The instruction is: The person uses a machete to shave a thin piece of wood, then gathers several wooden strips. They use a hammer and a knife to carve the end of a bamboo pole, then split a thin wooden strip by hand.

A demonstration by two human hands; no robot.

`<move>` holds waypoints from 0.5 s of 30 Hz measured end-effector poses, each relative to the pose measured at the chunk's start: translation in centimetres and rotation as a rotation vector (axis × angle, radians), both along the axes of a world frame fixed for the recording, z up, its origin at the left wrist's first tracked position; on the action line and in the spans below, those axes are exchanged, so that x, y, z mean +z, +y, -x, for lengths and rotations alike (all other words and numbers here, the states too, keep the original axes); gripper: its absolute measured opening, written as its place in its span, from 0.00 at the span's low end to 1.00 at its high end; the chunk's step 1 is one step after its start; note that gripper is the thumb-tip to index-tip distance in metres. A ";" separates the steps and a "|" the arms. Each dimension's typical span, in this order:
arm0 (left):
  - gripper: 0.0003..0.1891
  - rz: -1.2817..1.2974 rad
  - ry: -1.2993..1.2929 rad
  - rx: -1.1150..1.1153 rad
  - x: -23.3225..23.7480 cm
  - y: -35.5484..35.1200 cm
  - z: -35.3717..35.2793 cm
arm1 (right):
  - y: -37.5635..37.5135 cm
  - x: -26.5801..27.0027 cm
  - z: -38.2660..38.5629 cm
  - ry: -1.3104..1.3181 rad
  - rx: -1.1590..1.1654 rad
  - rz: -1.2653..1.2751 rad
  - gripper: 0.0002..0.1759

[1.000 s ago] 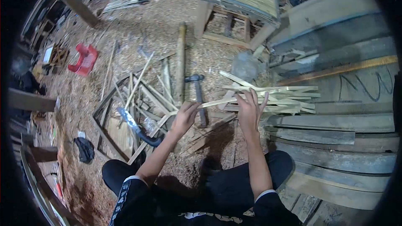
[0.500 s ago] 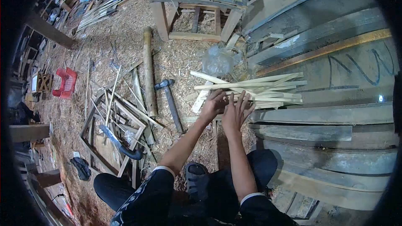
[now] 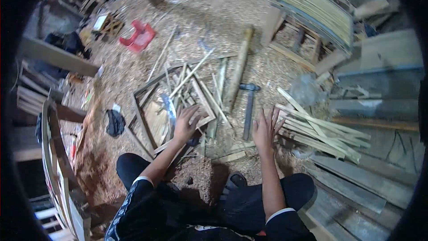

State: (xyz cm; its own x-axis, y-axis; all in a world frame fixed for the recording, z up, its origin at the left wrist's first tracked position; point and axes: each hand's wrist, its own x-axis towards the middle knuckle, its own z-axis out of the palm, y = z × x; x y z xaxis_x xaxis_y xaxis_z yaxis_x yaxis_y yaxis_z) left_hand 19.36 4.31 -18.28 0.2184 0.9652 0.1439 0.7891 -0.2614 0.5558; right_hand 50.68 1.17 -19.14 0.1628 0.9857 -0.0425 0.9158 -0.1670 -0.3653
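My left hand (image 3: 184,125) is open, fingers apart, over the near side of a wooden frame (image 3: 141,117). Just beyond its fingers shows the blade of a large knife (image 3: 169,107), while the dark handle is mostly hidden under the hand. Thin wooden sticks (image 3: 192,72) lie crisscrossed across the frame. With fingers spread and nothing held, my right hand (image 3: 265,130) is at the left end of a loose bundle of pale split strips (image 3: 323,129). Between the hands, slightly farther off, a hammer (image 3: 248,112) lies on the shavings-covered ground.
A round pole (image 3: 239,69) lies beyond the hammer. At the upper right stands a slatted wooden stand (image 3: 317,15), with a clear plastic bag (image 3: 307,88) nearer. Long boards (image 3: 352,192) line the right side. A red plastic stool (image 3: 137,37) sits at the upper left.
My left hand has left the strips and moved left to the knife. The right hand has drawn back to the strips' near end. The view has turned leftward.
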 end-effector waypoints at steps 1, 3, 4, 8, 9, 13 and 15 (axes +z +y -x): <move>0.21 0.028 0.037 0.053 0.3 -0.7 2.4 | 0.3 0.0 1.1 0.019 0.039 0.007 0.30; 0.21 0.039 0.085 0.140 0.5 -1.8 6.4 | 0.7 1.1 3.6 0.122 0.123 0.017 0.30; 0.21 0.020 0.095 0.174 0.2 -2.1 8.0 | 0.9 0.9 4.8 0.117 0.144 0.012 0.30; 0.20 0.000 0.047 0.343 -1.9 -2.6 12.5 | 1.8 0.5 10.2 0.100 0.278 -0.042 0.27; 0.22 -0.020 0.020 0.355 -2.2 -2.9 13.4 | 2.2 0.5 11.7 0.133 0.330 -0.042 0.26; 0.25 0.062 -0.011 0.406 -4.0 -3.8 16.6 | 2.5 0.4 18.6 0.079 0.535 -0.042 0.25; 0.25 0.066 -0.015 0.417 -4.2 -3.9 18.1 | 2.3 -1.0 22.0 0.105 0.625 -0.122 0.23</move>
